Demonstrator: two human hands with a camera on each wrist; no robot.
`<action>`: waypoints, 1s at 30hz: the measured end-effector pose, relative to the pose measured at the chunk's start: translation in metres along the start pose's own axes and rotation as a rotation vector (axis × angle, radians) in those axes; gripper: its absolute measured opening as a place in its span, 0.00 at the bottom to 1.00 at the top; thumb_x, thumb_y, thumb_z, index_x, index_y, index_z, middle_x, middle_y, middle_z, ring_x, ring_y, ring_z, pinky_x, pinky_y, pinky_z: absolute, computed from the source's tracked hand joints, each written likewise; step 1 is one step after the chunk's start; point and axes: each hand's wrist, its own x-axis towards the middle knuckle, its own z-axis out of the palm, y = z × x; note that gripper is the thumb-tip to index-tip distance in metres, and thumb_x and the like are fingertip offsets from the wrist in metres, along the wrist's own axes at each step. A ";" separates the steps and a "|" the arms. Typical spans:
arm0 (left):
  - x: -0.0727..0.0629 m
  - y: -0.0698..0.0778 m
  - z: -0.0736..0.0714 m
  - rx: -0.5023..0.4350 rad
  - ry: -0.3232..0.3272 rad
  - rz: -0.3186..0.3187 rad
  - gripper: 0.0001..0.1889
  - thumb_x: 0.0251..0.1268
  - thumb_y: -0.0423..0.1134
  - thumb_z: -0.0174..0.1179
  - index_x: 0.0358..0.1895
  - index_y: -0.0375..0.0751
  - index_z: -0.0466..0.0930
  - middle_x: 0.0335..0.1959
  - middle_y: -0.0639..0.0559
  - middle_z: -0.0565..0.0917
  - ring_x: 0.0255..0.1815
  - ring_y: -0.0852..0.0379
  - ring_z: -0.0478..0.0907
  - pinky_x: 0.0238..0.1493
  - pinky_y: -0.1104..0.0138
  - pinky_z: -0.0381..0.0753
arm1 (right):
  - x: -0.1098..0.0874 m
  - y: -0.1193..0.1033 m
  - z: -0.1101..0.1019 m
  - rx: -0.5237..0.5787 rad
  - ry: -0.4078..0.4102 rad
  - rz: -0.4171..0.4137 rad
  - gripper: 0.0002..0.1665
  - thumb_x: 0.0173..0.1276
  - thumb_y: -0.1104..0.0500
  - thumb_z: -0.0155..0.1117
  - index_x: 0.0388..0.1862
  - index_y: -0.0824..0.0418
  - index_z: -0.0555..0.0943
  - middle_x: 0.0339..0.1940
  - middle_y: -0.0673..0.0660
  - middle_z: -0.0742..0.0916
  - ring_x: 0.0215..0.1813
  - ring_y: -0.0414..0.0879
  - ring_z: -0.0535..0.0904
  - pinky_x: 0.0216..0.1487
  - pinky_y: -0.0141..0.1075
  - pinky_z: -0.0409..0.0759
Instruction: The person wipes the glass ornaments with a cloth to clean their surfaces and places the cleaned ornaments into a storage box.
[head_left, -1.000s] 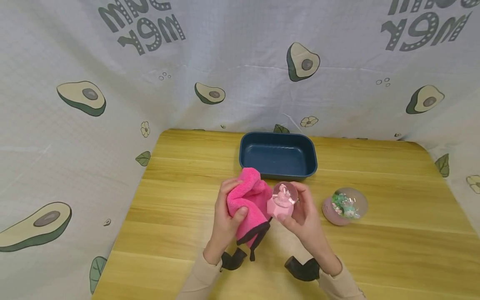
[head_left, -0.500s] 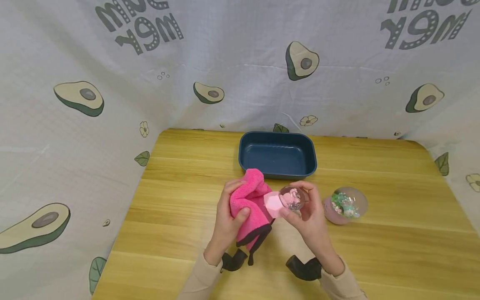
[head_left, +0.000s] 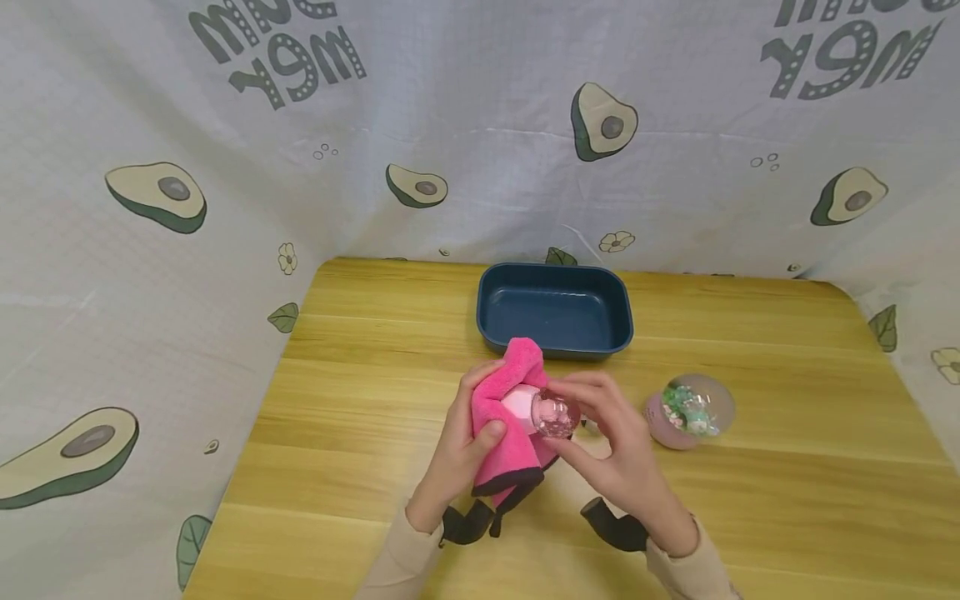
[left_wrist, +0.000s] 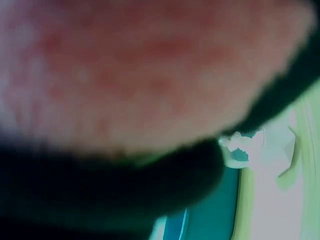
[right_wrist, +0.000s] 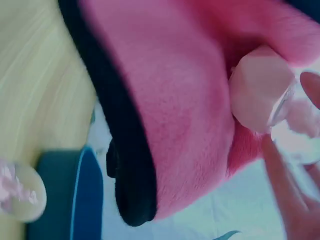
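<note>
My left hand (head_left: 465,425) grips a bright pink plush cloth (head_left: 516,446) with dark edging, the thumb pressed on its front. A small snow globe (head_left: 556,415) lies tipped on its side, its pale pink faceted base (right_wrist: 262,89) tucked into a fold of the cloth. My right hand (head_left: 618,442) pinches the clear dome from the right, between thumb and fingers. To the right of that hand a larger snow globe (head_left: 691,412) with a lilac-pink base and green and white figures rests on the table.
A dark blue rectangular bin (head_left: 555,346) stands behind the hands near the table's back edge. White curtains (head_left: 495,108) printed with avocados surround the wooden table (head_left: 375,375). Skin and a dark shape block most of the left wrist view.
The snow globe has turned onto its side, and its base has moved left into the cloth. My right hand has shifted its hold to the dome. The left hand has moved slightly right with the cloth.
</note>
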 end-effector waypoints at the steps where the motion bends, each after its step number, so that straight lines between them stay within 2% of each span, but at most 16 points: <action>1: 0.000 0.000 0.000 -0.017 -0.008 -0.009 0.32 0.68 0.59 0.51 0.67 0.45 0.58 0.65 0.47 0.66 0.63 0.48 0.64 0.56 0.59 0.74 | 0.001 0.001 0.001 -0.073 0.003 -0.055 0.25 0.64 0.54 0.67 0.50 0.73 0.76 0.50 0.66 0.78 0.54 0.48 0.75 0.55 0.30 0.73; 4: 0.000 0.001 0.002 -0.051 -0.010 -0.008 0.29 0.69 0.56 0.52 0.64 0.44 0.61 0.64 0.46 0.66 0.62 0.47 0.66 0.55 0.58 0.76 | 0.002 0.003 0.003 -0.220 0.033 -0.183 0.27 0.65 0.47 0.64 0.43 0.72 0.77 0.45 0.66 0.81 0.53 0.48 0.76 0.58 0.29 0.71; 6: 0.001 0.001 0.004 -0.047 0.013 0.010 0.25 0.68 0.54 0.53 0.60 0.42 0.64 0.62 0.45 0.68 0.61 0.46 0.67 0.53 0.58 0.77 | 0.003 0.005 0.004 -0.236 0.058 -0.220 0.27 0.64 0.47 0.64 0.40 0.73 0.77 0.43 0.66 0.82 0.50 0.49 0.78 0.57 0.28 0.72; 9: 0.001 0.001 0.007 -0.018 0.059 0.052 0.21 0.68 0.51 0.54 0.55 0.42 0.67 0.58 0.43 0.70 0.59 0.46 0.69 0.49 0.57 0.79 | 0.003 0.008 0.007 -0.220 0.113 -0.212 0.30 0.60 0.45 0.67 0.37 0.75 0.77 0.39 0.66 0.83 0.45 0.49 0.80 0.53 0.27 0.74; 12: 0.001 0.001 0.008 0.017 0.090 0.102 0.18 0.68 0.51 0.54 0.52 0.42 0.69 0.56 0.42 0.71 0.57 0.47 0.70 0.48 0.57 0.79 | 0.001 0.011 0.010 -0.157 0.154 -0.151 0.33 0.55 0.45 0.70 0.37 0.77 0.77 0.35 0.64 0.83 0.43 0.46 0.80 0.50 0.26 0.76; 15: 0.002 0.002 0.008 0.052 0.098 0.164 0.18 0.68 0.51 0.53 0.51 0.43 0.69 0.55 0.40 0.71 0.56 0.46 0.70 0.48 0.56 0.79 | -0.001 0.009 0.012 -0.037 0.174 0.003 0.34 0.53 0.46 0.71 0.39 0.78 0.77 0.36 0.60 0.83 0.40 0.41 0.79 0.45 0.26 0.77; 18: 0.003 0.002 0.008 0.088 0.095 0.209 0.17 0.68 0.53 0.53 0.49 0.44 0.70 0.54 0.40 0.71 0.55 0.45 0.70 0.49 0.56 0.78 | -0.003 0.005 0.012 0.032 0.171 0.155 0.33 0.53 0.47 0.71 0.42 0.77 0.76 0.38 0.55 0.83 0.37 0.39 0.77 0.42 0.26 0.78; 20: 0.004 0.001 0.008 0.097 0.103 0.219 0.18 0.68 0.53 0.53 0.49 0.43 0.70 0.54 0.40 0.71 0.55 0.45 0.71 0.48 0.56 0.78 | -0.003 0.004 0.012 0.028 0.152 0.171 0.34 0.55 0.47 0.69 0.44 0.77 0.75 0.41 0.55 0.82 0.38 0.39 0.77 0.43 0.25 0.78; 22: 0.004 0.002 0.007 0.077 0.119 0.185 0.18 0.67 0.53 0.53 0.48 0.43 0.70 0.54 0.41 0.71 0.55 0.46 0.71 0.48 0.57 0.79 | -0.003 0.007 0.011 0.007 0.121 0.127 0.36 0.57 0.46 0.68 0.48 0.77 0.73 0.46 0.60 0.81 0.44 0.41 0.77 0.46 0.26 0.77; 26: 0.005 0.006 0.004 0.031 0.148 0.117 0.20 0.65 0.53 0.55 0.49 0.41 0.70 0.54 0.42 0.72 0.55 0.45 0.71 0.45 0.57 0.81 | -0.001 0.013 0.011 -0.080 0.084 -0.055 0.33 0.63 0.47 0.65 0.52 0.75 0.74 0.50 0.66 0.79 0.54 0.45 0.76 0.52 0.27 0.75; 30: 0.004 0.008 0.003 0.019 0.146 0.106 0.20 0.65 0.52 0.55 0.49 0.40 0.70 0.55 0.41 0.72 0.56 0.44 0.71 0.45 0.57 0.81 | 0.003 0.013 0.012 -0.208 0.118 -0.176 0.30 0.65 0.47 0.63 0.48 0.74 0.78 0.42 0.64 0.82 0.47 0.46 0.78 0.52 0.26 0.74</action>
